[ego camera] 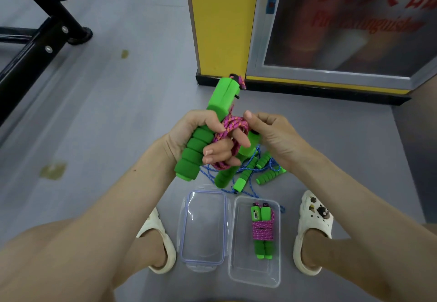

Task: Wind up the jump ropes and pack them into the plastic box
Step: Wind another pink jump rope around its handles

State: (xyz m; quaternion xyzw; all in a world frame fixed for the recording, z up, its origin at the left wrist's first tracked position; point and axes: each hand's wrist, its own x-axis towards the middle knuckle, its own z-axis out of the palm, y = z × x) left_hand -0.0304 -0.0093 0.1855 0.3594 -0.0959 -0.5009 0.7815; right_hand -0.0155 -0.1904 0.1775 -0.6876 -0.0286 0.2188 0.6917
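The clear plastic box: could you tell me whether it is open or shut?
Open. The clear plastic box is uncovered; its blue-rimmed clear lid lies beside it.

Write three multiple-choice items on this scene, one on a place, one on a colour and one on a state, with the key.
1. Where does the wound jump rope lie? A on a chair; B in the plastic box; C on a shelf.
2. What colour is the loose cord on the floor? A yellow; B white; C blue.
3. What is the left hand doing? A gripping a green handle; B hanging empty; C pressing flat on the floor.

Key: 1 B, the bundle rests inside the clear box's walls. 2 C, the cord trailing on the floor is blue. 3 A, its fingers curl round the foam grip.
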